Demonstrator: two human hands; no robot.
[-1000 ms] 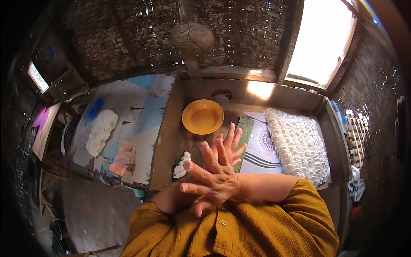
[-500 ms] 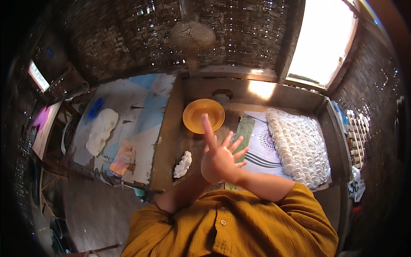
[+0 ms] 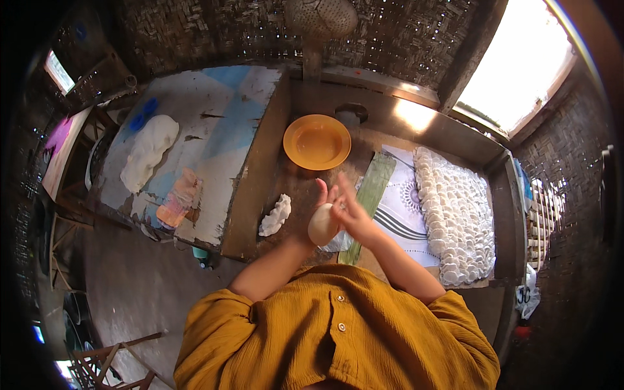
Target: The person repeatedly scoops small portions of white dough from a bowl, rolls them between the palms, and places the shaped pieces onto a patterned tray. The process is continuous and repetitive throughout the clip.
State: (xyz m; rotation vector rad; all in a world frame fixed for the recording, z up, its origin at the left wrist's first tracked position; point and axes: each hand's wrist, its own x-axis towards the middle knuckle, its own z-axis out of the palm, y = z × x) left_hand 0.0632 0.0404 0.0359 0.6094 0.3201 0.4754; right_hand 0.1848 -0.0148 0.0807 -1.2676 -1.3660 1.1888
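My left hand (image 3: 323,194) and my right hand (image 3: 354,214) meet in front of my chest, palms facing each other and fingers stretched out. A pale rounded patch shows at the left palm; I cannot tell whether it is dough or the palm itself. Left of the hands lies a small white lump (image 3: 275,216) that looks like dough. Beyond them stands an orange bowl (image 3: 317,146), whose contents I cannot make out. To the right, a long green strip (image 3: 368,207) lies beside a patterned white cloth (image 3: 404,224). Many small white discs (image 3: 455,221) overlap in rows there.
A raised board (image 3: 208,146) on the left bears a large white dough-like mass (image 3: 151,153), a blue object (image 3: 143,114) and an orange-pink packet (image 3: 179,203). A wooden rim (image 3: 416,116) closes the back, under a bright window (image 3: 513,68). A plastic bag (image 3: 528,291) hangs at the right.
My hands have turned from crossed, with the right hand's fingers spread, to palm against palm. The whole view has shifted, so the bowl and board appear higher in it.
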